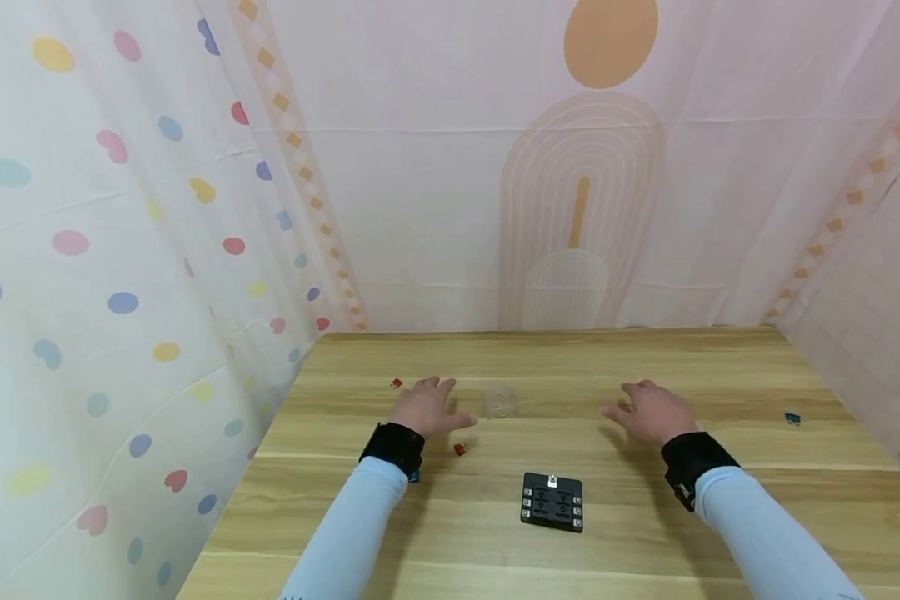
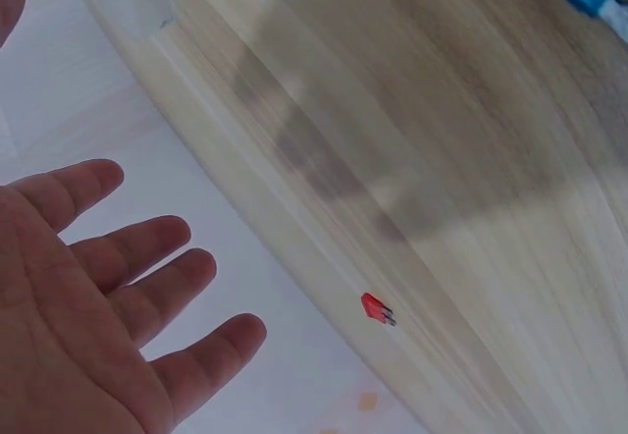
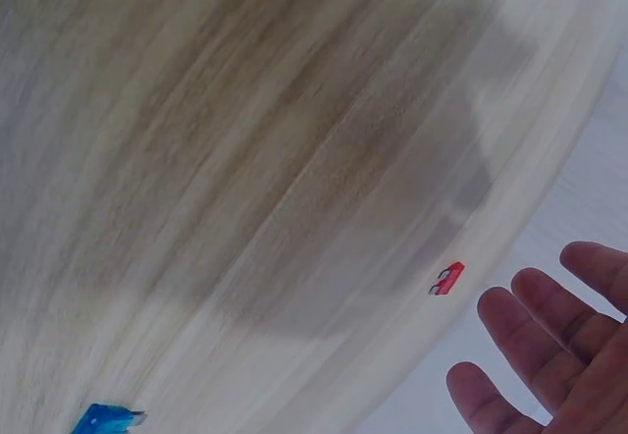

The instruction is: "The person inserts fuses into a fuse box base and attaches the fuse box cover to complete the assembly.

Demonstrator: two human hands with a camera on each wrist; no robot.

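Note:
My left hand hovers over the table with its fingers spread, holding nothing. Near it are a red blade fuse toward the back and another red fuse by the wrist. A blue fuse is partly covered by the left wrist. Apart from it, my right hand is also above the tabletop, fingers loosely extended and nothing in them. The right wrist view has a red fuse near the fingers and a blue fuse. Between the arms, nearer me, lies a black fuse block with metal screw terminals.
A clear plastic cover lies between the hands. Far to the right is a blue fuse. The wooden table ends at a patterned curtain behind and at the left.

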